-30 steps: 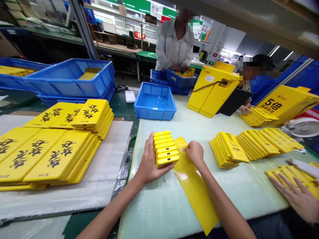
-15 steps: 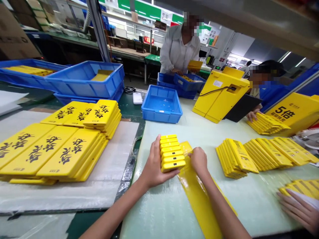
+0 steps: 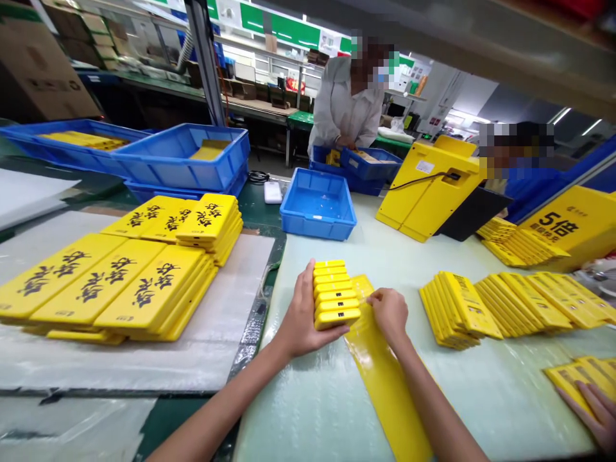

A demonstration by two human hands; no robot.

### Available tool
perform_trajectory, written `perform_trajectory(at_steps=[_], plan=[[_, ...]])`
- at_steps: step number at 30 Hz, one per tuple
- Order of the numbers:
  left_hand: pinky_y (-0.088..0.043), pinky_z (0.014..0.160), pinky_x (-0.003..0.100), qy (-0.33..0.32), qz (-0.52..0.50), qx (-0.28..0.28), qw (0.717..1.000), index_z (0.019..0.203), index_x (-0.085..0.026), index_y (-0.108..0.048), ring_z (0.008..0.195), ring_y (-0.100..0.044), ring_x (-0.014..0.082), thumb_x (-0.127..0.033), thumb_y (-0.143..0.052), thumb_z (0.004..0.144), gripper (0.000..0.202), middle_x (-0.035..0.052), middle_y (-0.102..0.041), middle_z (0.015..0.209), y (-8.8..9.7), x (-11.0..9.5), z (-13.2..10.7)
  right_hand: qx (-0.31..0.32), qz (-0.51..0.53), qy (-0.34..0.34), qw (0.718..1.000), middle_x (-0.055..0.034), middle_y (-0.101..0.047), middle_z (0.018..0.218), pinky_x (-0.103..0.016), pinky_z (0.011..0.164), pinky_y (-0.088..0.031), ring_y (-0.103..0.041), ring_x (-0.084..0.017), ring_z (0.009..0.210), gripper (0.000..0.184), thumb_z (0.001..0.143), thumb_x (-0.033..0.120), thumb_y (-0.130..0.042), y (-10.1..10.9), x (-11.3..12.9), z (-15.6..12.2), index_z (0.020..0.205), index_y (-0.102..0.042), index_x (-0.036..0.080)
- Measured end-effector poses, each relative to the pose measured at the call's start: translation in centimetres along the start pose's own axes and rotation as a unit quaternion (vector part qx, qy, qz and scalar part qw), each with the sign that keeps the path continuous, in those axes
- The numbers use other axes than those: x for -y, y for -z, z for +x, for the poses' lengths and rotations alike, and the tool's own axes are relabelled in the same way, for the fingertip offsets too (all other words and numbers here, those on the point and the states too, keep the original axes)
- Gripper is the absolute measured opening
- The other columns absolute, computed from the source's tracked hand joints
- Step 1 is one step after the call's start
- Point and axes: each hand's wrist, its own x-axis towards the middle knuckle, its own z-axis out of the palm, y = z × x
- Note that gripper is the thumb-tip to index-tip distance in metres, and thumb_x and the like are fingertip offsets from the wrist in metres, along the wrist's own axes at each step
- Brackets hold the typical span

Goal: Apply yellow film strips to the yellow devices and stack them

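Left hand [image 3: 301,317] clasps left side of row of yellow power banks [image 3: 335,295], thumb across near end. Right hand [image 3: 391,313] curled at row's right side, over yellow sheet [image 3: 385,378] (actual grip: cannot tell). Row stands on edge, mid-bench [image 3: 327,417]. Likely squaring-up step; any lift calls for pressure on both ends.

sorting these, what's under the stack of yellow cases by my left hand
A yellow strip shows beside the stack, on its right; the stack covers whether it reaches underneath.
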Motion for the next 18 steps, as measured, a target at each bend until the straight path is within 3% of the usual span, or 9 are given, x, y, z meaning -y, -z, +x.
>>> perform_trajectory(at_steps=[4, 7, 12, 18], plan=[[-0.032, 0.131, 0.067, -0.002, -0.001, 0.0, 1.0, 0.173, -0.029, 0.006, 0.163, -0.026, 0.0467, -0.067, -0.087, 0.08, 0.137, 0.021, -0.018, 0.176, 0.0, 0.0, 0.0, -0.001, 0.009, -0.002, 1.0, -0.0171, -0.081, 0.115, -0.032, 0.082, -0.046, -0.076, -0.03, 0.107, 0.025, 0.096, 0.024, -0.072, -0.2, -0.2, 0.3, 0.114, -0.084, 0.012], [-0.033, 0.131, 0.067, -0.001, -0.001, 0.003, 1.0, 0.173, -0.027, 0.006, 0.163, -0.026, 0.0468, -0.068, -0.087, 0.079, 0.138, 0.0219, -0.018, 0.176, 0.0, 0.0, 0.1, 0.001, 0.019, 0.007, 1.0, -0.0215, -0.081, 0.112, -0.033, 0.082, -0.045, -0.075, -0.031, 0.106, 0.021, 0.097, 0.02, -0.069, -0.5, -0.4, 0.5, 0.106, -0.085, 0.008], [-0.032, 0.131, 0.067, 0.004, 0.003, 0.002, 1.0, 0.173, -0.025, 0.005, 0.163, -0.025, 0.0469, -0.069, -0.086, 0.079, 0.138, 0.0227, -0.018, 0.176, 0.0, 0.0, 0.1, -0.006, 0.074, 0.021, 0.997, -0.0169, -0.082, 0.101, -0.032, 0.081, -0.045, -0.075, -0.029, 0.098, 0.012, 0.089, 0.018, -0.075, -0.6, -1.0, 0.9, 0.094, -0.085, 0.013], [-0.032, 0.131, 0.066, 0.001, 0.0, 0.002, 1.0, 0.173, -0.024, 0.004, 0.163, -0.026, 0.0468, -0.069, -0.087, 0.078, 0.138, 0.0232, -0.019, 0.175, 0.0, 0.0, 0.1, -0.045, 0.2, -0.014, 0.979, -0.0111, -0.078, 0.09, -0.035, 0.078, -0.047, -0.071, -0.028, 0.087, 0.007, 0.077, 0.018, -0.075, -0.6, -1.2, 0.8, 0.083, -0.077, 0.018]])
